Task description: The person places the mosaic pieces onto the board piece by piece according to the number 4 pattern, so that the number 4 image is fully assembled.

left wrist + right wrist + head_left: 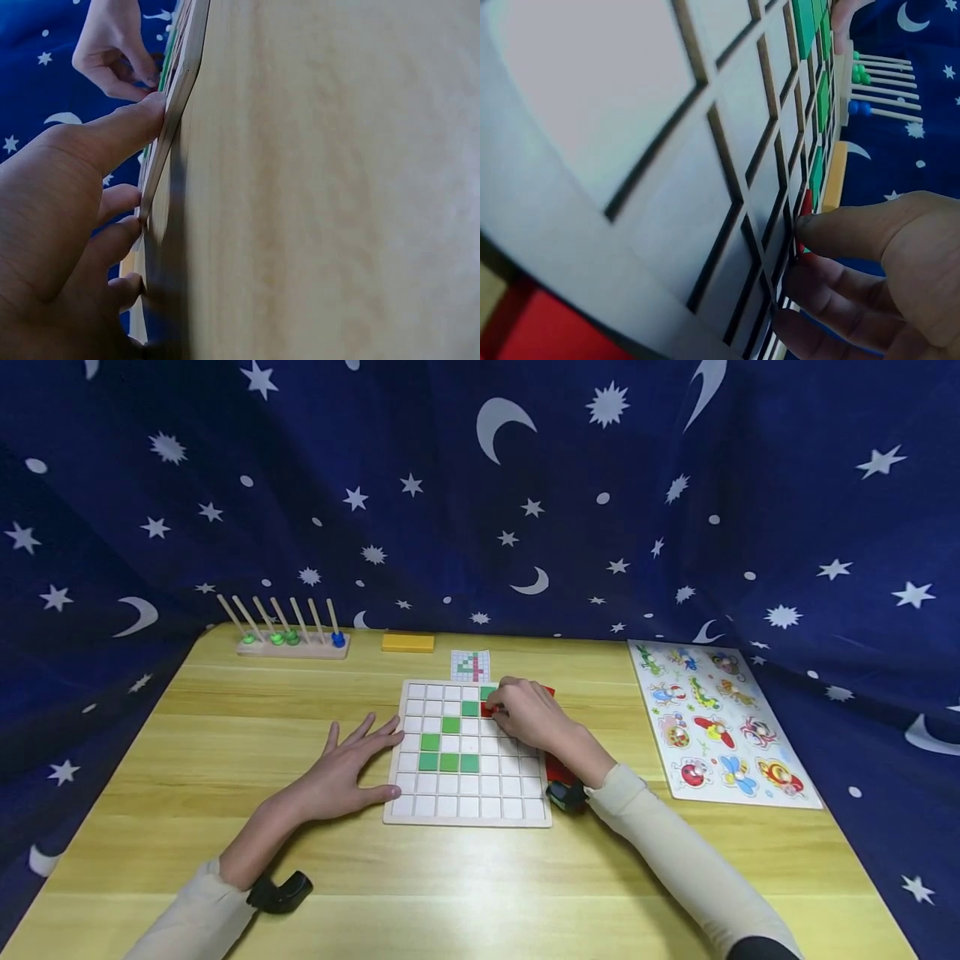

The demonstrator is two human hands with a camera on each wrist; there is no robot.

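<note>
A white grid board [468, 807] with a light wooden rim lies on the table. Several green tiles [451, 725] fill cells in it, stepping down from upper right into a short row. My right hand [531, 714] is over the board's upper right, pinching a red tile [487, 710] at a cell just below the topmost green one. In the right wrist view the thumb lies against this red tile [805, 214]; the fingertips behind are partly hidden. With fingers spread, my left hand [337, 777] touches the board's left edge; its thumb [139, 127] rests on the rim in the left wrist view.
A small pattern card [470, 666] showing a 4 lies behind the board. More red [558, 770] shows at the board's right side, partly under my right arm. Farther back are a yellow block [408, 642] and a peg stand [300, 650]. An insect puzzle board [720, 727] lies right.
</note>
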